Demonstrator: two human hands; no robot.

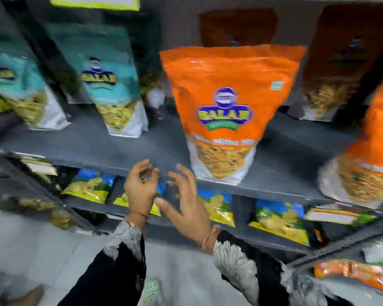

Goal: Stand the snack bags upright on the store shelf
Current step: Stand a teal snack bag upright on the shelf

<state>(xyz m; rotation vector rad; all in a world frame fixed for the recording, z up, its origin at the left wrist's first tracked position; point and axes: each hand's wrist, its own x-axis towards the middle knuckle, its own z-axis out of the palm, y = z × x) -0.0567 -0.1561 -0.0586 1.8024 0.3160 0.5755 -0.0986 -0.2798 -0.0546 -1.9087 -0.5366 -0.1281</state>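
An orange snack bag [226, 107] stands upright at the front of the dark grey shelf [119, 146], just right of centre. Two teal bags [106, 80] [16, 85] stand to its left, and a second orange bag [372, 146] leans at the right edge. Darker orange bags [341, 62] stand further back. My left hand [140, 186] hovers in front of the shelf edge, fingers loosely curled and holding nothing. My right hand [186, 204] is beside it, fingers spread and empty, just left of and below the central orange bag. The frame is blurred.
The shelf below carries several blue-and-yellow snack packets [89, 186] lying tilted. More orange packets [352, 274] lie on a lower shelf at the right. Grey floor [31, 250] shows under my arms, with a shoe [153, 292] at the bottom.
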